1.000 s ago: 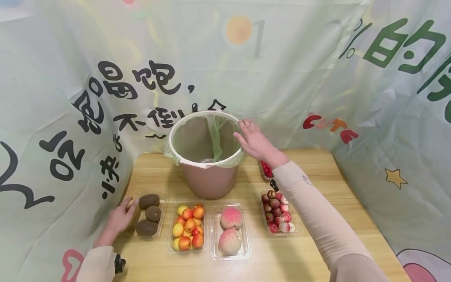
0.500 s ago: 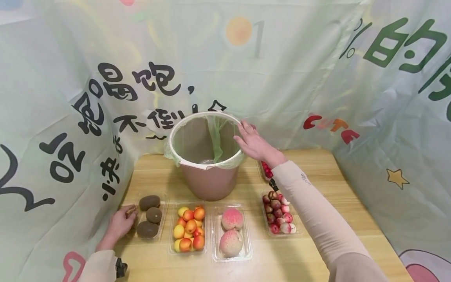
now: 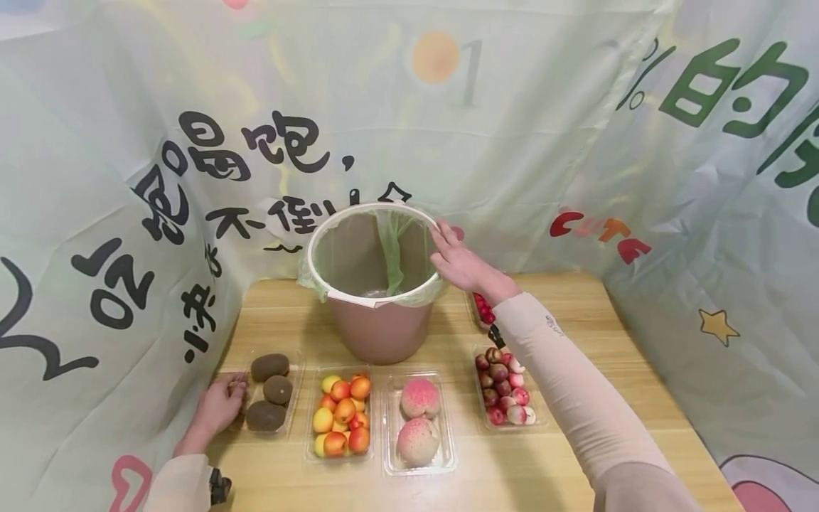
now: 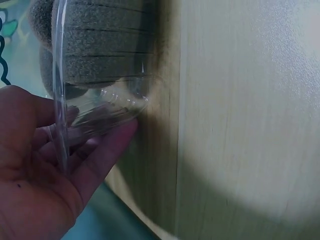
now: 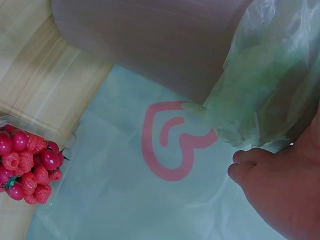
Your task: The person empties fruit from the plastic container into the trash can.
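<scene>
On the left of the table, my left hand grips the near-left edge of a clear plastic box holding three brown kiwis. In the left wrist view, the thumb lies on one side of the box's rim and the fingers curl against its outside wall. My right hand, fingers extended, rests on the right side of the white rim of a brownish bin. A thin green bag lines the bin and folds over that rim. From the right wrist, some fingertips show just below the bag's overhang.
Right of the kiwis stand clear boxes of orange-yellow fruit, two pink peaches and dark red fruit. A box of raspberries and small red tomatoes sits behind the right forearm. Printed cloth surrounds the wooden table.
My left hand has moved from beside the kiwi box to its edge and closed its fingers on it. The right hand has stayed at the bin's rim, its fingers shifting slightly.
</scene>
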### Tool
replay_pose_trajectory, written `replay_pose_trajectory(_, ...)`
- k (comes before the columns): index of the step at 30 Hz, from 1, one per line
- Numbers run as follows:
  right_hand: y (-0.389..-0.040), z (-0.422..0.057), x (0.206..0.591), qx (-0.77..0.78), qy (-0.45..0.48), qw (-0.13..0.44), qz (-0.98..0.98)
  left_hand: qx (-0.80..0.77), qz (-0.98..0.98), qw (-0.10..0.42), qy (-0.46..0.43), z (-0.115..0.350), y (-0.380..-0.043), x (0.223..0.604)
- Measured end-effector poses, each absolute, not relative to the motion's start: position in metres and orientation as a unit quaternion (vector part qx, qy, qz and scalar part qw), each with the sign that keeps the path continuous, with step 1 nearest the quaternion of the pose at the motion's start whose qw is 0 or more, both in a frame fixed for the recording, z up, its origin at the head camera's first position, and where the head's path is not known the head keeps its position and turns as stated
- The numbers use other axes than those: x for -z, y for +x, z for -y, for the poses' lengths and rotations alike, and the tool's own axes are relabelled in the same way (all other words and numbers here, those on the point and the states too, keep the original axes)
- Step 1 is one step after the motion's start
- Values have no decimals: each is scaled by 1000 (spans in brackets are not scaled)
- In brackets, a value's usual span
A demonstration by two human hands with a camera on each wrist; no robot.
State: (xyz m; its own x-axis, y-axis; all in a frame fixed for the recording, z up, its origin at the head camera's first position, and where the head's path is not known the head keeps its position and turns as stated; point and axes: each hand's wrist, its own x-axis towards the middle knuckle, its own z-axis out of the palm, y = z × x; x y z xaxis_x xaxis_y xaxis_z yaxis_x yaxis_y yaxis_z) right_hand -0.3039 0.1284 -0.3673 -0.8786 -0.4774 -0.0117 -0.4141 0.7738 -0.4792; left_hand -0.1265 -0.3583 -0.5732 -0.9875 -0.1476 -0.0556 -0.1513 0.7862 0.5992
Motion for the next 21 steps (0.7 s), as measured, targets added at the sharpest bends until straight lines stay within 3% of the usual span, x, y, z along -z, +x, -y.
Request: replay_pose_trajectory(21, -304, -129, 366, 249, -237, 74, -936, -442, -888, 57, -110, 356, -123, 567)
